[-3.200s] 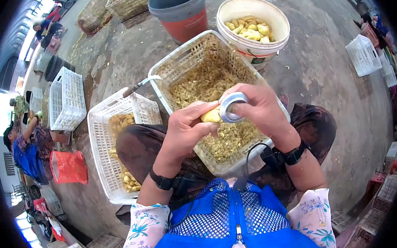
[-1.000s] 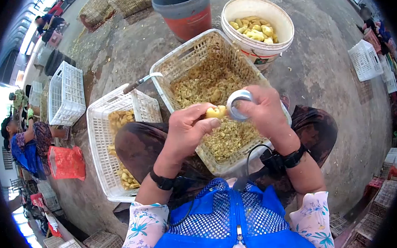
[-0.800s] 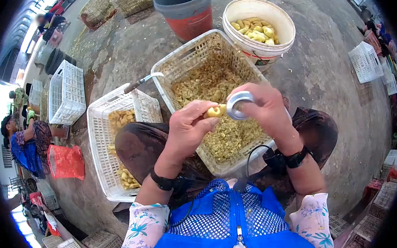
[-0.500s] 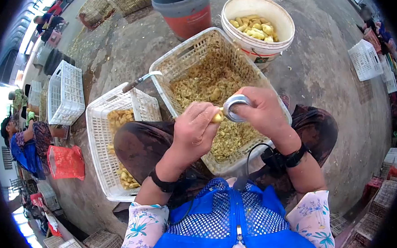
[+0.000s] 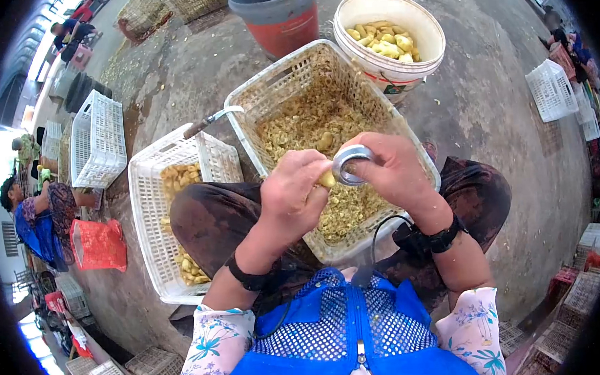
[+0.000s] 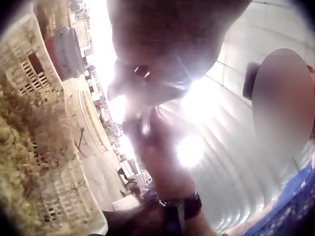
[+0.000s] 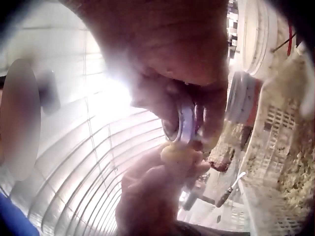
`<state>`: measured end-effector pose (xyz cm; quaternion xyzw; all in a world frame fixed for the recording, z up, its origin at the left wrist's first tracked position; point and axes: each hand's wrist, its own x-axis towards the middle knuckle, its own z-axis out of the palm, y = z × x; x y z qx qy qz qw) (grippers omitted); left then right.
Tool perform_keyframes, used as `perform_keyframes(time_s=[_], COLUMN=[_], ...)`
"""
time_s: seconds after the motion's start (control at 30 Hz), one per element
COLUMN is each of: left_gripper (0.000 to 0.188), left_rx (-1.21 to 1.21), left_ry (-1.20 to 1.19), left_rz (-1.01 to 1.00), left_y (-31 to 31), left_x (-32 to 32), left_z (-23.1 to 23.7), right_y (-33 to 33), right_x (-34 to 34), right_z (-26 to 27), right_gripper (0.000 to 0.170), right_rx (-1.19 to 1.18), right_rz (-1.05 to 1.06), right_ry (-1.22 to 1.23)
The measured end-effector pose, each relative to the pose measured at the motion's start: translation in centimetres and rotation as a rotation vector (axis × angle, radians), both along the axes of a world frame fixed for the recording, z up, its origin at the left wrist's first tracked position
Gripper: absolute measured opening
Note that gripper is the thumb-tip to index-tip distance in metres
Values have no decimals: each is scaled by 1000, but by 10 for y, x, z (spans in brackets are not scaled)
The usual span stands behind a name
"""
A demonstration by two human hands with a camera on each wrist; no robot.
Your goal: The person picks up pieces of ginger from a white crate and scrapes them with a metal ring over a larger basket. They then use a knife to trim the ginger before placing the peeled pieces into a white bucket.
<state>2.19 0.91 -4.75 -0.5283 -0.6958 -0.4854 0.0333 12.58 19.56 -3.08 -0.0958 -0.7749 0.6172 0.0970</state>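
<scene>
In the head view my left hand (image 5: 292, 195) holds a peeled yellow piece of ginger (image 5: 327, 179), mostly hidden by the fingers. My right hand (image 5: 397, 165) grips a shiny metal ring (image 5: 351, 181), its rim right at the ginger's end. The right wrist view shows the ring (image 7: 185, 118) against the knobby ginger (image 7: 179, 155) from the side. Both hands are over a white plastic crate (image 5: 369, 89) of yellowish peelings (image 5: 346, 219). Glare blurs the hands in the left wrist view.
A second crate (image 5: 146, 229) with ginger stands at left, a curved-blade knife (image 5: 202, 126) lying across the gap between crates. Beyond are a white bucket (image 5: 396, 84) of peeled ginger and a grey-and-red bucket (image 5: 282, 32). At far left sits another person (image 5: 37, 215).
My left hand has rolled over the ginger, hiding more of it. The ring in my right hand has shifted back and forth along the ginger and is now slightly nearer the left hand.
</scene>
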Motion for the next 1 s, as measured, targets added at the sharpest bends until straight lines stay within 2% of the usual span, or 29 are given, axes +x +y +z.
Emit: perform_keyframes(time_s=[0.1, 0.2, 0.23, 0.33, 0.43, 0.53, 0.67, 1.0], left_gripper=[39, 39, 38, 35, 33, 32, 31, 25], left_rx=[-8, 67, 99, 76, 65, 54, 28, -135], left_ry=[-536, -1342, -1464, -1588, -1519, -1491, -1441, -1151], left_rz=[3, -216, -193, -224, -149, -101, -87, -97], left_y=[-2, -4, -3, -4, -4, -4, -5, -8], left_x=[1, -3, -3, -4, -3, -4, -2, -3], left_z=[3, 13, 13, 7, 8, 10, 7, 10], right_y=[-5, -5, -5, -9, 1, 6, -2, -1], right_x=[1, 2, 3, 3, 6, 6, 3, 1], right_z=[4, 11, 12, 16, 16, 19, 17, 11], right_gripper=[12, 15, 16, 18, 20, 19, 20, 19], right_rx=[-16, 32, 52, 101, -41, -19, 181, 275], right_rz=[-64, -75, -72, 5, -15, -28, 25, 119], right_ry=[104, 157, 167, 169, 87, 107, 189, 184])
